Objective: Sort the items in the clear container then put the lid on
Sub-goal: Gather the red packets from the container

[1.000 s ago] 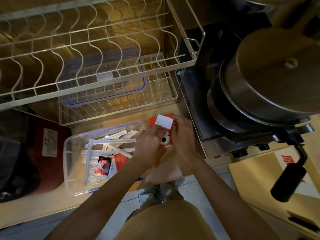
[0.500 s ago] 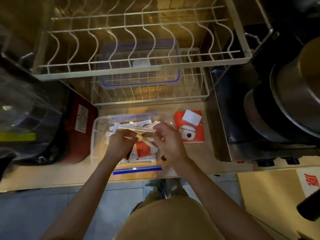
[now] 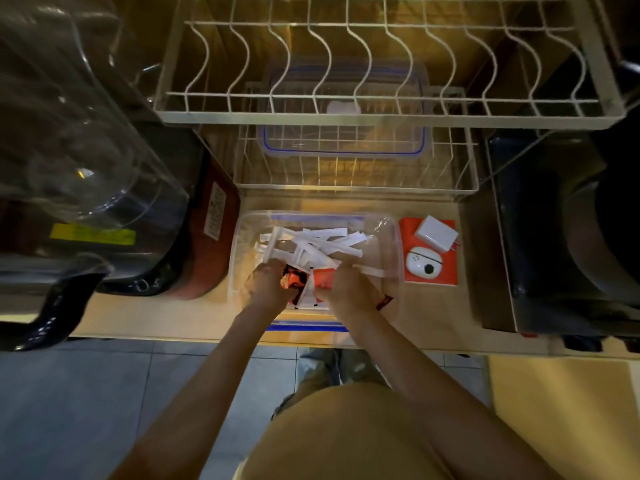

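The clear container [image 3: 393, 237] stands on the wooden counter, holding several white paper sticks [image 3: 311, 245] and red sachets [image 3: 323, 277]. Both hands reach into its near end. My left hand [image 3: 268, 282] is closed around a dark red sachet [image 3: 292, 278]. My right hand [image 3: 349, 287] grips an orange-red sachet beside it. The container's lid [image 3: 343, 147], clear with a blue seal, lies on the lower shelf of the wire rack behind. Part of the sachets is hidden under my fingers.
A red card [image 3: 429, 252] carrying a white charger [image 3: 436, 233] and a white earbud case [image 3: 424, 265] lies right of the container. The wire dish rack [image 3: 346, 116] overhangs the back. A clear blender jug [image 3: 79, 161] stands left, a dark stove [image 3: 561, 237] right.
My hands left the red card, went over the white sticks, then dropped to the near end of the container and closed on the sachets. The camera view swung left.
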The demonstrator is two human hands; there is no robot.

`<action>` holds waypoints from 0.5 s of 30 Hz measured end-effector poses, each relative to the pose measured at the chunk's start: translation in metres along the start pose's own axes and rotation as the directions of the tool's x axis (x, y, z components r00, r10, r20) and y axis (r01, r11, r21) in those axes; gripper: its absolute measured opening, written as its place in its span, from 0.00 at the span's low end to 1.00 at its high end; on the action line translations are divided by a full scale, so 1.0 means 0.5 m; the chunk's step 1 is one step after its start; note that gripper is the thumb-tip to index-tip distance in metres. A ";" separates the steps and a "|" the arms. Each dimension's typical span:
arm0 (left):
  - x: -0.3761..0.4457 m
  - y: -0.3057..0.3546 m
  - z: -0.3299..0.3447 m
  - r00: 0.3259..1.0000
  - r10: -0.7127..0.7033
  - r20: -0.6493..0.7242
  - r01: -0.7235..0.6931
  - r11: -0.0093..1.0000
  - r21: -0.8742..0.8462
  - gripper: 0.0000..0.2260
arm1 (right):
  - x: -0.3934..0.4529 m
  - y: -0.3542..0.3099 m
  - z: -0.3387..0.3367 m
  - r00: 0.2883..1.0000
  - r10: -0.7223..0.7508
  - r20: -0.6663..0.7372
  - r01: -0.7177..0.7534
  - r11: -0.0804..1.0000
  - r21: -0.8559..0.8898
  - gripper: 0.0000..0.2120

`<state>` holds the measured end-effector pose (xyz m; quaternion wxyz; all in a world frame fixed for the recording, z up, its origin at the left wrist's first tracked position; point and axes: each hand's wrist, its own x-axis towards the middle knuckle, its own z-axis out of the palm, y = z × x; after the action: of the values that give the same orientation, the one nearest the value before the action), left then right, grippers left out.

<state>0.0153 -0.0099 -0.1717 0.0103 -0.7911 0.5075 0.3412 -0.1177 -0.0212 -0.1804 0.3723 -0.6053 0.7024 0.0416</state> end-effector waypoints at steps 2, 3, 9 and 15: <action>0.006 0.003 0.003 1.000 0.016 0.002 -0.016 0.999 0.052 0.19 | 0.002 0.000 -0.002 1.000 0.001 -0.001 -0.001 0.998 -0.067 0.36; 0.007 0.006 0.003 1.000 0.022 0.000 -0.022 0.996 0.091 0.18 | 0.003 0.002 -0.006 1.000 0.001 0.004 0.000 0.995 -0.103 0.37; 0.001 0.020 0.003 0.991 0.085 -0.107 -0.064 0.980 0.188 0.15 | -0.001 0.017 -0.036 0.998 -0.044 0.046 0.046 0.998 -0.042 0.26; -0.009 0.019 -0.018 0.994 0.036 -0.104 -0.050 0.990 -0.134 0.11 | -0.016 0.028 -0.081 0.979 -0.160 0.124 0.098 0.911 0.400 0.09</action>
<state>0.0113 -0.0139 -0.1594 -0.0768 -0.7951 0.4999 0.3346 -0.1495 -0.0315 -0.1523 0.5409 -0.5586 0.6239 -0.0780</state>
